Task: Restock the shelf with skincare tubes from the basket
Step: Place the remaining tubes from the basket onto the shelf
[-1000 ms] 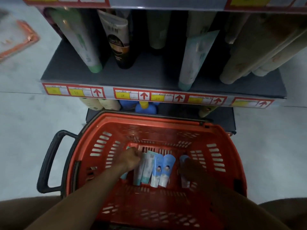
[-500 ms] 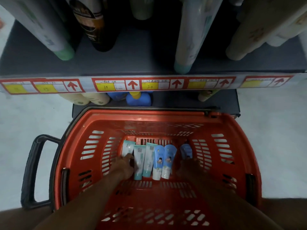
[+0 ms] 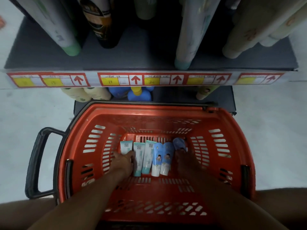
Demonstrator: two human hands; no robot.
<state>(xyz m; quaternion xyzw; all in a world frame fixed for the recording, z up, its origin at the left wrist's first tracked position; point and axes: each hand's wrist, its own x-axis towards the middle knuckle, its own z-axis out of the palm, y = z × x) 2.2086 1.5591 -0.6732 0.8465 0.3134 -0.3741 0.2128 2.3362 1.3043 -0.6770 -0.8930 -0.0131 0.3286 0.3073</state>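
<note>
Down in the red basket [image 3: 216,123], our two hands reach the row of tubes lying side by side on its floor. Our left hand [image 3: 123,161] rests on the lower part of the leftmost teal tube [image 3: 126,146], fingers curled over it; we cannot tell whether they have actually closed around it. Our right hand [image 3: 186,159] sits in shadow on the bottom of the lavender tube [image 3: 179,144] at the right end, and its grip is likewise unclear. Between them lie two more teal tubes [image 3: 143,156] and two blue tubes [image 3: 162,158], touching one another.

We judge the main risk to be a sloppy lift: the tubes are packed tight, so pulling one could drag its neighbour, or a half-grip could let one slip back.

Farther away, the shelf [image 3: 132,57] carries tall tubes standing cap-down, with bare space between the dark tube [image 3: 99,22] and the pale one to its right. Its price strip [image 3: 149,79] overhangs the basket's far rim, so rising hands must clear that edge. A black handle [image 3: 35,161] sticks out left.
</note>
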